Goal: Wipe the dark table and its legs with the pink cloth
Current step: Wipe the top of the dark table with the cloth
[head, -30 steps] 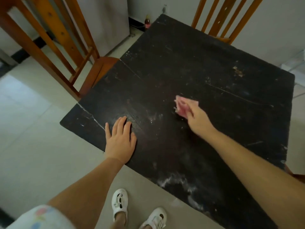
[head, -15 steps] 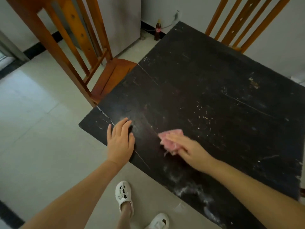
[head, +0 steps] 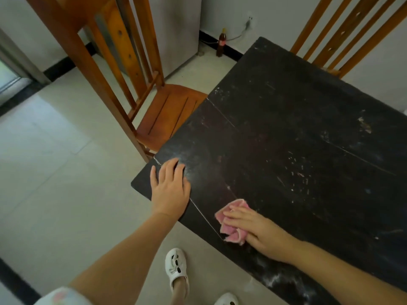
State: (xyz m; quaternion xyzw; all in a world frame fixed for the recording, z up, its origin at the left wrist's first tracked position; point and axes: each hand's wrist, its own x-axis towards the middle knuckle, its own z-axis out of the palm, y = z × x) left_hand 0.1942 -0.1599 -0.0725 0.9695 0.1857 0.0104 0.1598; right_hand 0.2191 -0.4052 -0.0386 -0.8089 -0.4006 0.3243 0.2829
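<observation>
- Floor (head: 55,172): pale tiles, filling the left half of the frame; a dark skirting strip runs along the wall at the upper left.
- Wooden chair (head: 141,89): orange-brown, slatted back, upper left of centre; its seat tucks under the table's left edge.
- Left hand (head: 169,190): laid flat on the table's near-left corner, left of centre, fingers straight and close together, palm down, gripping nothing.
- White shoes (head: 177,269): one in full at bottom centre, the toe of another at the bottom edge, both on the tiles just beside the table's near edge.
- Bottle (head: 221,42): dark, yellow cap, red label, upright on the floor against the wall at top centre, beside a grey appliance.
- Pink cloth (head: 231,230): crumpled, lower centre-right, lying on the tabletop just inside its near edge.
- Right hand (head: 257,230): lower right, pressing the cloth down with fingers stretched over it; whether the thumb curls under I cannot tell.
- Dark table (head: 297,133): black, scratched top with pale scuffs and dusty white smears, filling the right half.
- Second wooden chair (head: 343,34): slatted back, upper right, behind the table's far edge.
</observation>
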